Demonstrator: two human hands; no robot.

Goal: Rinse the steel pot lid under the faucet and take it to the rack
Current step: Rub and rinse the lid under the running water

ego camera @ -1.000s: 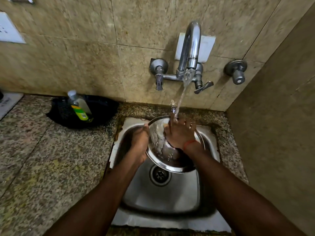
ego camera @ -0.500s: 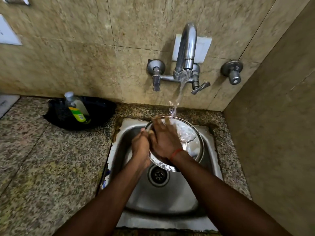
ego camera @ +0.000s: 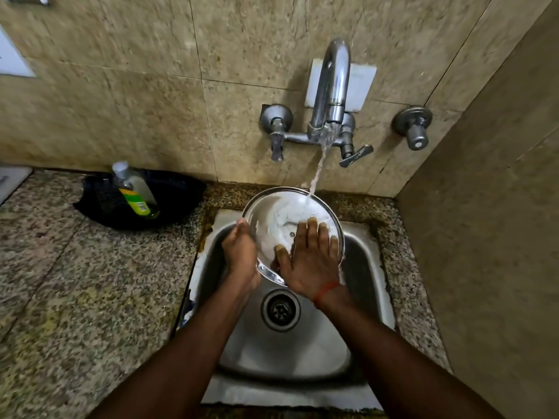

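The round steel pot lid (ego camera: pixel 272 210) is tilted over the back of the sink (ego camera: pixel 302 355), its inner face toward me. Water runs from the faucet (ego camera: pixel 331 95) onto the lid's upper right edge. My left hand (ego camera: pixel 240 255) grips the lid's left rim. My right hand (ego camera: pixel 311 258) lies flat on the wet inner face with fingers spread, covering the lower right part. No rack is in view.
A dish-soap bottle (ego camera: pixel 134 190) leans in a black basin (ego camera: pixel 178 195) on the granite counter (ego camera: pixel 75 297) left of the sink. A tiled wall (ego camera: pixel 499 237) closes the right side. Tap handles (ego camera: pixel 276 131) and a separate valve (ego camera: pixel 413 127) stick out of the back wall.
The lid has tipped up, with its inner face more toward me. My right hand slid from the lid's left part to its lower right. The left hand keeps its hold on the rim.
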